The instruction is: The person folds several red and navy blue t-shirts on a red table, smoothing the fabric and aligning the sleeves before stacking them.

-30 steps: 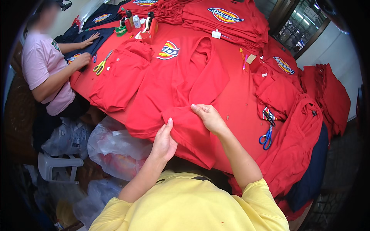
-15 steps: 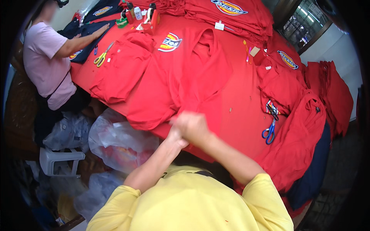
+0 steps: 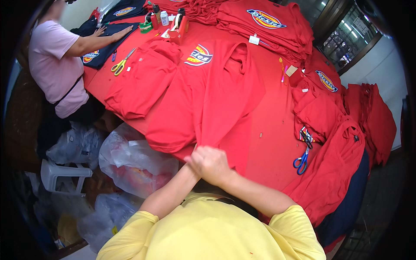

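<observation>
While two scissors (image 3: 117, 68) rest, right fingers (image 3: 201, 158) grip one garment (image 3: 219, 102); left, I can't tell.

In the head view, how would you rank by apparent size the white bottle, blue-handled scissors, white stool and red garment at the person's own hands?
Largest to smallest, as they look:
Red garment
White stool
Blue-handled scissors
White bottle

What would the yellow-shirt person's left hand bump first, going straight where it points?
Probably the right hand: it sits in line with the left forearm, but the overlap makes depth hard to judge.
</observation>
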Motion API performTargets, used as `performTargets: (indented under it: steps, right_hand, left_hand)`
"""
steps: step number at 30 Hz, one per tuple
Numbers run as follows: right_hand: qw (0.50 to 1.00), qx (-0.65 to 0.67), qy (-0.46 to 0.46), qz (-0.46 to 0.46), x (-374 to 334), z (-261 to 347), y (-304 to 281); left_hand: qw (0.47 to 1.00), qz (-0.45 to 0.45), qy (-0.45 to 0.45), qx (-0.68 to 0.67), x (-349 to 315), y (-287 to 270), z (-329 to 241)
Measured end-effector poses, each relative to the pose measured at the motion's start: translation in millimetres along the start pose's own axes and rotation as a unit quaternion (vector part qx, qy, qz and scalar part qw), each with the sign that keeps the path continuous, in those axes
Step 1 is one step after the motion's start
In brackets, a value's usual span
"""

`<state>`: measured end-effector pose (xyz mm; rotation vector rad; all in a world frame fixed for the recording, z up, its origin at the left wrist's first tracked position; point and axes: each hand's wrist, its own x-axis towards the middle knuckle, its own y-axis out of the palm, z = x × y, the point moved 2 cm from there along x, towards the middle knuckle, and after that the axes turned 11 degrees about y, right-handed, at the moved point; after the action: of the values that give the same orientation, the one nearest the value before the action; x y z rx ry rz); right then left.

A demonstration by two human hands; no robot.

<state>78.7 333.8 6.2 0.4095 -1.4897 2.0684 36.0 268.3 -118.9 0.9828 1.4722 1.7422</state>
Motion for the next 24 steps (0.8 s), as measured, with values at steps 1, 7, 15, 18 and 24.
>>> performTargets:
  steps: [1, 7, 15, 18, 24]
  right_hand:
    - [0.998, 0.049, -0.033, -0.003, -3, 2, -1]
    - [0.921, -0.153, 0.231, 0.273, -1, -69, -80]
    - [0.920, 0.057, 0.218, 0.322, 93, -112, -81]
    - [0.923, 0.061, 0.261, 0.275, 182, -151, 1]
    - [0.979, -0.085, 0.103, 0.155, 257, -176, 110]
  left_hand:
    - [0.997, -0.074, 0.009, 0.038, -6, -7, 0]
    - [0.665, 0.006, -0.284, 0.690, -13, 138, -5]
    - [0.360, -0.302, 0.170, 0.866, -54, 94, -165]
    - [0.315, -0.220, 0.147, 0.912, -43, 72, -147]
    - [0.469, -0.036, -0.026, 0.882, -78, 181, -88]
